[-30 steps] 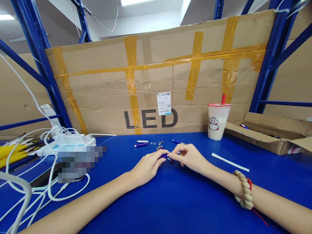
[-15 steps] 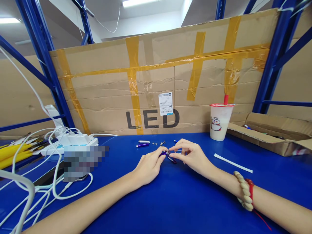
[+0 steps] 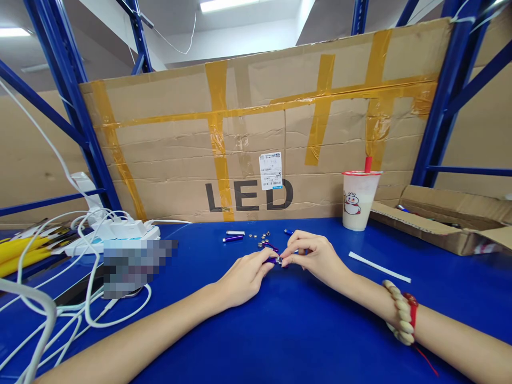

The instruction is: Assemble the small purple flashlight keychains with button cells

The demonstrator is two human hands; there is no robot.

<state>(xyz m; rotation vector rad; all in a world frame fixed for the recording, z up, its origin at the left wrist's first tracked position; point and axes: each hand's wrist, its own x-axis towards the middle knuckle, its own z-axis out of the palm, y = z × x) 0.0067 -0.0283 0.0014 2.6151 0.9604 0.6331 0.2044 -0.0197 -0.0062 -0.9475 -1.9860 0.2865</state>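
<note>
My left hand (image 3: 245,276) is closed on a small purple metal tube (image 3: 272,260), held nearly level just above the blue table. At the tube's silver end, my right hand (image 3: 317,254) pinches with thumb and forefinger; a small silver round piece (image 3: 280,261) shows there, partly hidden by the fingertips. Several small silver button-like discs (image 3: 264,238) lie behind the hands. Next to them is another purple tube (image 3: 233,239) with a silver tip, and a silver tube (image 3: 236,232). A thin purple piece (image 3: 271,247) rests just beyond my left fingertips. A blue tube (image 3: 288,232) is partly hidden behind my right hand.
A white strip (image 3: 379,266) lies right of my right hand. Behind it stand a drink cup (image 3: 360,205) with a red straw and an open cardboard box (image 3: 432,229). White cables (image 3: 96,314) and a power strip (image 3: 120,230) crowd the left. A cardboard wall (image 3: 172,160) closes the back.
Both hands have come slightly nearer with the tube, which now lies more level at the right fingertips. More discs and the thin purple piece show behind them.
</note>
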